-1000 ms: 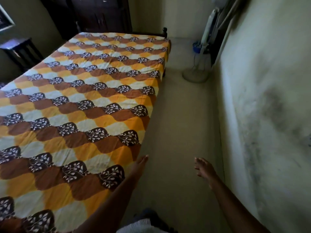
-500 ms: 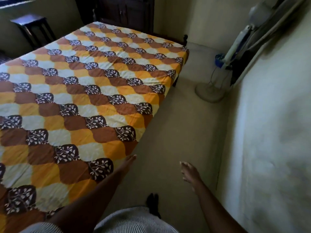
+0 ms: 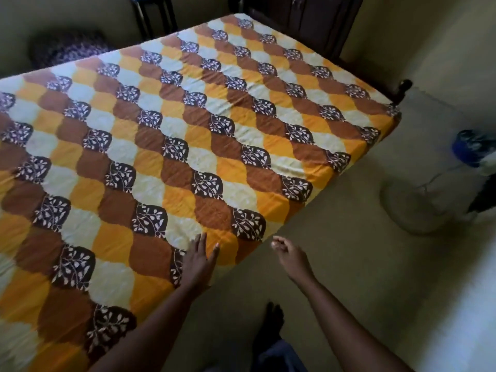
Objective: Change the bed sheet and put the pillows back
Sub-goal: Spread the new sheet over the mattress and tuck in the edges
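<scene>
A bed sheet [image 3: 188, 124] patterned in orange, brown and cream with dark leaf shapes lies spread flat over the whole bed. My left hand [image 3: 198, 260] is over the sheet at the bed's near right edge, fingers straight and palm down. My right hand [image 3: 291, 255] hangs over the floor beside the bed with fingers loosely curled and nothing in it. A dark patterned bundle [image 3: 69, 51], perhaps a pillow or cloth, lies beyond the bed's far left side. No pillow is on the bed.
A pedestal fan base [image 3: 416, 208] and a blue container [image 3: 472, 147] stand on the floor at right. A dark wooden cabinet [image 3: 308, 20] is behind the bed, a dark side table [image 3: 155, 12] at the back left. My foot [image 3: 271, 318] stands on the floor strip.
The view has swung left and closer over the bed. My left hand has moved from beside the mattress edge onto the sheet. My right hand's fingers have curled a little.
</scene>
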